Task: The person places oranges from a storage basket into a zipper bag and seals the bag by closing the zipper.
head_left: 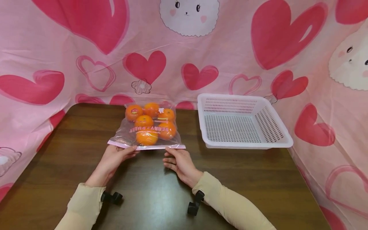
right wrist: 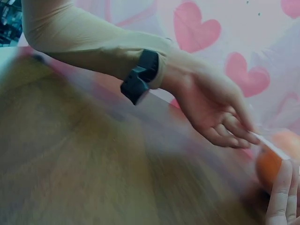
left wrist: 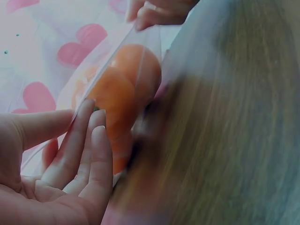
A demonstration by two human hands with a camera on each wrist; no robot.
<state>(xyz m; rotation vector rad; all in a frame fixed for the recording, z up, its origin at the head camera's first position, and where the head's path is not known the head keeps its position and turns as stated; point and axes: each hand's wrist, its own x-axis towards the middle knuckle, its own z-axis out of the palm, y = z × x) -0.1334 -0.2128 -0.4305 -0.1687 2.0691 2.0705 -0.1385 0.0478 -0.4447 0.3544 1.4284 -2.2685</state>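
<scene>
A clear zip bag (head_left: 123, 134) with a pink top strip and printed lettering lies on the table, with several oranges (head_left: 147, 138) inside it. My left hand (head_left: 116, 158) pinches the strip near its left end between thumb and fingers; the left wrist view shows this pinch close up, with an orange (left wrist: 112, 93) behind the film. My right hand (head_left: 181, 163) pinches the same strip further right, thumb on top and the other fingers loosely bent below. In the right wrist view, the fingers (right wrist: 280, 194) of my right hand reach in at the lower right corner.
To the right of the bag stands a white perforated plastic basket (head_left: 233, 127), with nothing seen inside. The dark wooden table (head_left: 149, 198) meets a pink heart-printed cloth (head_left: 201, 48) at the back and sides. Each wrist carries a black mount (head_left: 195, 204).
</scene>
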